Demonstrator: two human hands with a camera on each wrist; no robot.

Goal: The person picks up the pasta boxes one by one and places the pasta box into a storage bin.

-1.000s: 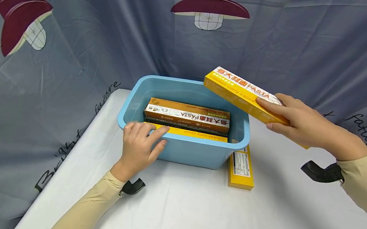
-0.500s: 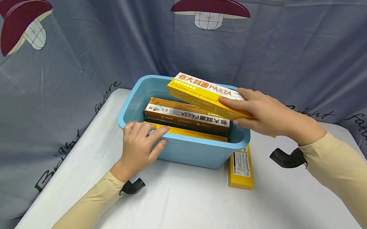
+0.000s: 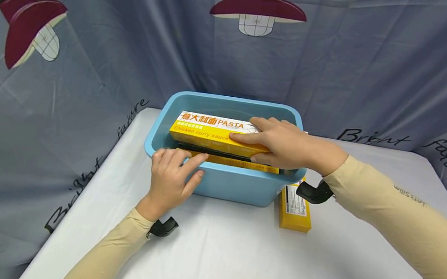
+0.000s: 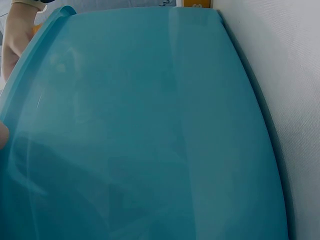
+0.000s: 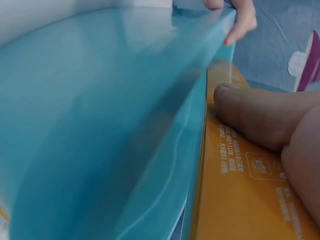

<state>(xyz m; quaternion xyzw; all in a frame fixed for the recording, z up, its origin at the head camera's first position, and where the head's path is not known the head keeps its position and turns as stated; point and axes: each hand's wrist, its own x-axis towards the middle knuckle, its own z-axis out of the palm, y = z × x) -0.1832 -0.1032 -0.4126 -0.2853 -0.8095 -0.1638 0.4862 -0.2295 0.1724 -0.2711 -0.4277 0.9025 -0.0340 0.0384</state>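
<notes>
My right hand (image 3: 282, 140) grips one end of a yellow pasta box (image 3: 203, 133) marked chicken curry sauce, thumb on the near side. The box overlaps the inside of the blue plastic bin (image 3: 238, 186), its left end within the rim. At the bin's near left rim, my left hand (image 3: 171, 180) has its fingers hooked over the edge and its thumb outside. Behind the front wall show a dark box (image 3: 222, 151) and another yellow box (image 3: 241, 163). In the right wrist view my thumb (image 5: 255, 112) presses the held box (image 5: 235, 185) close beside the bin's wall.
A further yellow box (image 3: 295, 215) lies on the white tablecloth (image 3: 232, 263) by the bin's front right corner, partly hidden by the bin. Behind the table hangs a grey-blue curtain (image 3: 343, 70) printed with red lamps. Black wrist mounts sit on both forearms.
My right hand has carried the yellow pasta box left and down from beyond the bin's right side into the bin's opening, where it covers the brown box. My left hand has stayed on the rim.
</notes>
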